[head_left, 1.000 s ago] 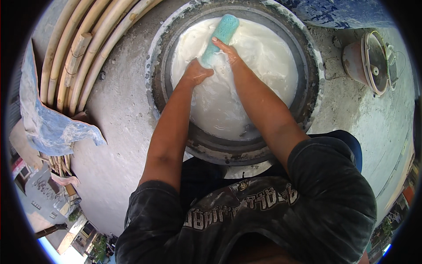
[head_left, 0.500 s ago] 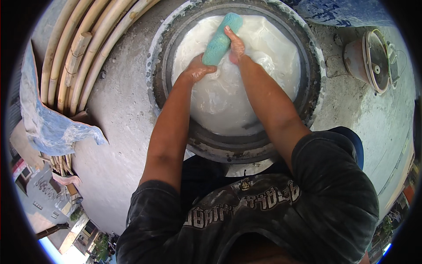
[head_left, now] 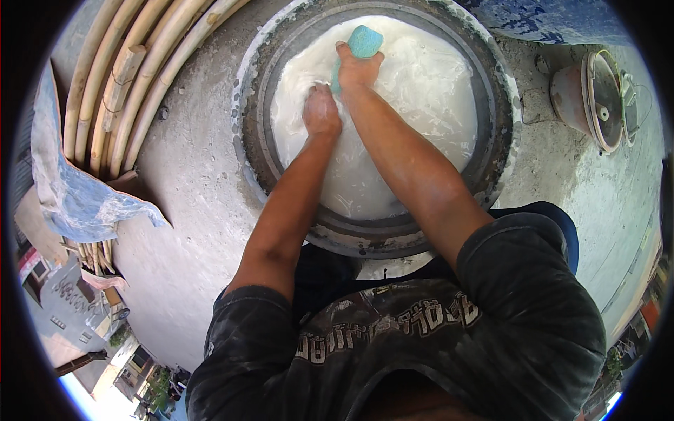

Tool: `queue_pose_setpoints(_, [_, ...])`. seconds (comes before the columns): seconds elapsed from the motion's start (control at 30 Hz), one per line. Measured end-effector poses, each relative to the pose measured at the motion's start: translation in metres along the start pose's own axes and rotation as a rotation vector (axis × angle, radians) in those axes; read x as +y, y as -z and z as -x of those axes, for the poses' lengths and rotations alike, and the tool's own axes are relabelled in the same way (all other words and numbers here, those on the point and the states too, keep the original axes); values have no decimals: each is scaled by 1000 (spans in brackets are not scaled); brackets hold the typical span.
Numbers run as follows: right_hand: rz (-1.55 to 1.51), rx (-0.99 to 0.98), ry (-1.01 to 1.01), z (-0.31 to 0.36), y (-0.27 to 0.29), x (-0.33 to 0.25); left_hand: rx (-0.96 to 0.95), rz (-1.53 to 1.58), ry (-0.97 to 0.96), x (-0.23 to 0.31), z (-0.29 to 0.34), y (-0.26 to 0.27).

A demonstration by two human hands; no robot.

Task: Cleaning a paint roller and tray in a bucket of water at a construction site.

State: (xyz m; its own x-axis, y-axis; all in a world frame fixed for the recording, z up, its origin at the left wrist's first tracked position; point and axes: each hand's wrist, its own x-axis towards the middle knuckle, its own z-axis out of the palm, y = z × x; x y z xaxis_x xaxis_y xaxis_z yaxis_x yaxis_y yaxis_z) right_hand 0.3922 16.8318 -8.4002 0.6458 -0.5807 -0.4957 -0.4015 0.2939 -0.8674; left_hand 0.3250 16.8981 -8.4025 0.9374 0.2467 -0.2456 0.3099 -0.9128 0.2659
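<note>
A round tub [head_left: 507, 105] with a thick grey rim holds milky white liquid [head_left: 414, 133]. My right hand [head_left: 359, 71] is closed around a blue-green sponge roll [head_left: 366, 42], whose upper end stands out above the fingers. The roll's lower part shows only as a strip between my hands. Close beside that strip, my left hand [head_left: 323, 112] dips into the liquid. Its fingertips are hidden there, so I cannot tell whether it grips the roll.
Bent bamboo poles [head_left: 133, 77] lie at the left beside a blue-white sheet [head_left: 88, 203]. On the right, a dirty bucket [head_left: 572, 98] lies tipped on the concrete floor [head_left: 189, 238]. A blue surface [head_left: 554, 19] borders the far right.
My right hand has turned over and moved left around the roll. The left hand has shifted slightly right and turned, with its fingers now in the liquid. More of the roll is hidden.
</note>
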Motion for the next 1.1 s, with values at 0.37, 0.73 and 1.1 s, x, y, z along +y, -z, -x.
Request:
queue_pose_setpoints(0.37, [-104, -743, -95, -54, 35, -3, -680, 696, -51, -5, -28, 18])
queue_pose_setpoints(0.73, [35, -346, 189, -40, 17, -10, -6, 333, -52, 34, -5, 11])
queue_pose_setpoints(1.1, [-42, -646, -18, -33, 9, -33, -238, 646, 71, 3, -21, 14])
